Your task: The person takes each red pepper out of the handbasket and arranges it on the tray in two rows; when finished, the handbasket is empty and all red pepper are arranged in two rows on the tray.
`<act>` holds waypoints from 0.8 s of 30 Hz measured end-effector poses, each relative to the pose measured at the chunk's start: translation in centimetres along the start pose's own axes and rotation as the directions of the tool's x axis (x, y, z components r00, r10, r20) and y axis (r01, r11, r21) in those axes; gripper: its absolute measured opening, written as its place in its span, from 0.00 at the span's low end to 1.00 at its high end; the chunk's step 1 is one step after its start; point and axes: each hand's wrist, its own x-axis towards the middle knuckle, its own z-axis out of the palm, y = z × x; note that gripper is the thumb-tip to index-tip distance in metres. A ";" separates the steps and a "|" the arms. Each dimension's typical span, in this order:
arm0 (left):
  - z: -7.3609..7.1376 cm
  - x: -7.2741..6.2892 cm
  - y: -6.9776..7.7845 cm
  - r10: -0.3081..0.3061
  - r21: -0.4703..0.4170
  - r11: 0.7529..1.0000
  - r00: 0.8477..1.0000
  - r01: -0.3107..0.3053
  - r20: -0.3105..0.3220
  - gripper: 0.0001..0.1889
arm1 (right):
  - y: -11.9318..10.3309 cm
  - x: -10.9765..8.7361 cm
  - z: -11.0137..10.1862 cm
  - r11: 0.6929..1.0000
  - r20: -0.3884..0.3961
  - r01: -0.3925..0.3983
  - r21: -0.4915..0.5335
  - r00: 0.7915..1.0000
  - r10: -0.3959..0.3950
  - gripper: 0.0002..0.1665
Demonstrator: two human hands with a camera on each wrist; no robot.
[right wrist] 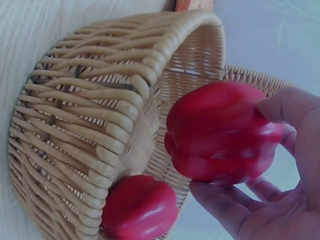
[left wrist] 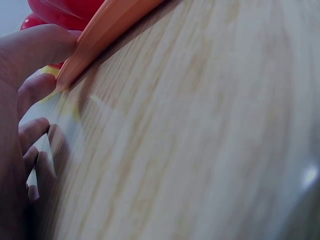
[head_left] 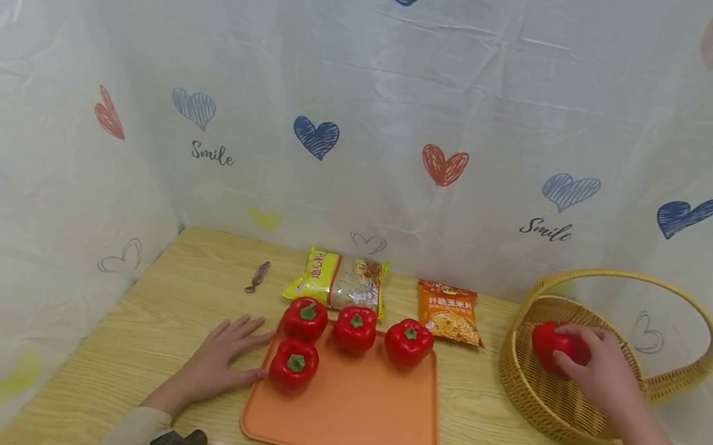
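Note:
My right hand is over the wicker basket, its thumb and fingers gripping a red bell pepper. A second red pepper is lower in the basket in the right wrist view, partly hidden by the rim. My left hand lies with spread, relaxed fingers beside the orange tray, its thumb and index fingertips right at the tray's left edge. Several red peppers with green stems sit on the tray: two at the left, one at top middle and one at top right.
Behind the tray lie a yellow snack bag and an orange snack bag. A small purple wrapped candy lies at the back left. The basket's tall handle arches over its right side. A heart-printed curtain encloses the table.

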 end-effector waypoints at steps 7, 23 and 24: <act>-0.1 0.0 0.1 0.003 -0.005 1.000 1.000 -0.003 -0.004 0.35 | -0.3 -1.1 0.0 1.000 -0.005 0.002 0.028 1.000 -0.002 0.26; 0.0 0.0 0.0 0.004 0.005 1.000 1.000 -0.004 -0.001 0.34 | -1.6 -3.4 0.0 0.996 -0.155 0.077 0.044 0.986 -0.069 0.24; 0.0 0.0 0.0 0.004 0.006 1.000 1.000 -0.004 -0.001 0.34 | -1.8 -3.5 0.0 0.995 -0.155 0.086 0.052 0.985 -0.077 0.25</act>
